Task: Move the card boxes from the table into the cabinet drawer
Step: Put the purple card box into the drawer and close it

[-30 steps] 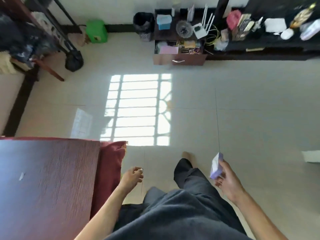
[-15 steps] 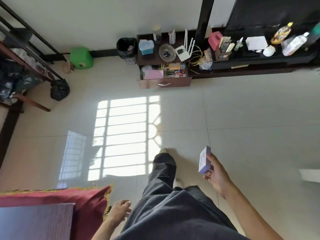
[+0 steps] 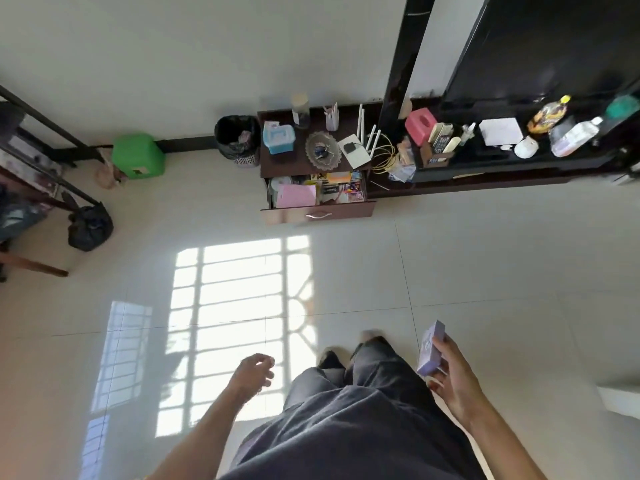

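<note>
My right hand (image 3: 453, 379) holds a small lavender card box (image 3: 430, 348) upright at waist height, low on the right. My left hand (image 3: 252, 374) hangs free with loosely curled fingers and nothing in it. Across the tiled floor stands a dark wooden cabinet (image 3: 298, 161) whose drawer (image 3: 318, 214) is pulled open. Inside the drawer lie a pink packet and several colourful small boxes and papers. The table is out of view.
A black bin (image 3: 237, 140) and a green stool (image 3: 138, 155) stand left of the cabinet. A long dark shelf (image 3: 502, 168) with bottles, a pink tissue box and remotes runs to the right. A black bag (image 3: 90, 226) lies by a rack at left.
I have walked closer to the cabinet; the table and red cloth have left the view. My left hand has swung forward. The card box stays in my right hand.
</note>
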### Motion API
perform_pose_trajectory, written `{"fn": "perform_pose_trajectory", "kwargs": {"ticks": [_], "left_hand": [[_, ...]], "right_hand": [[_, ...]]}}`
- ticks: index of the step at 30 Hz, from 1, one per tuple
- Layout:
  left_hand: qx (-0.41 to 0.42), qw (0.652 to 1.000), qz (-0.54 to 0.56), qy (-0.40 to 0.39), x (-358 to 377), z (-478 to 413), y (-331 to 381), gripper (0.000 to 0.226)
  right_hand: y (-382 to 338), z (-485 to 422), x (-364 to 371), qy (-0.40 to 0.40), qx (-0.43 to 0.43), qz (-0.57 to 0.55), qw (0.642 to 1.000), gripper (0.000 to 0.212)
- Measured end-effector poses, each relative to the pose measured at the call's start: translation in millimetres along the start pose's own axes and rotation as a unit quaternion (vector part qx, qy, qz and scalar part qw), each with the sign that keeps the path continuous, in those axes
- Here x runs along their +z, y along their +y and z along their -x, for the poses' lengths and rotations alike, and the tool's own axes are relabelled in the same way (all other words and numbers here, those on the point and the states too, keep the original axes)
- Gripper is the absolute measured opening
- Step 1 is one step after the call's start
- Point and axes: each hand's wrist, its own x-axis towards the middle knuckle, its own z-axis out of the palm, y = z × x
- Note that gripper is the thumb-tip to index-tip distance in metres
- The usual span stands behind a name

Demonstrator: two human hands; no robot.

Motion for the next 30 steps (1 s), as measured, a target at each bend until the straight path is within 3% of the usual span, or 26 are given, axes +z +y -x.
{"fn": "perform_pose_trajectory", "kwargs": {"ticks": [4, 8, 12, 15, 19, 25, 30], "left_hand": [[0.058, 0.998, 0.025, 0.004, -11, -37, 90, 0.02], [0.054, 0.998, 0.038, 0.01, -16, -67, 145, 0.022], [0.012, 1.0, 0.023, 0.015, -24, -85, 172, 0.023], [-0.01, 0.999, 0.03, 0.032, -37, -99, 185, 0.019], [-0.046, 0.998, 0.021, 0.034, -52, -114, 186, 0.014], [-0.076, 0.997, -0.018, 0.014, -88, -162, 213, 0.016], [-0.07, 0.997, -0.014, 0.013, -130, -220, 281, 0.016]], "right_hand": [[-46, -44, 23, -0.006, 0.009, 0.023, 1.0, 0.014], [-96, -99, 36, -0.014, 0.024, 0.033, 0.999, 0.015], [-155, -143, 47, -0.022, 0.027, 0.072, 0.997, 0.019], [-198, -182, 63, -0.038, 0.017, 0.127, 0.991, 0.038], [-247, -215, 89, -0.043, 0.007, 0.15, 0.988, 0.046], [-303, -263, 140, -0.036, 0.016, 0.143, 0.989, 0.037], [-339, -295, 184, -0.014, 0.03, 0.121, 0.992, 0.035]]}}
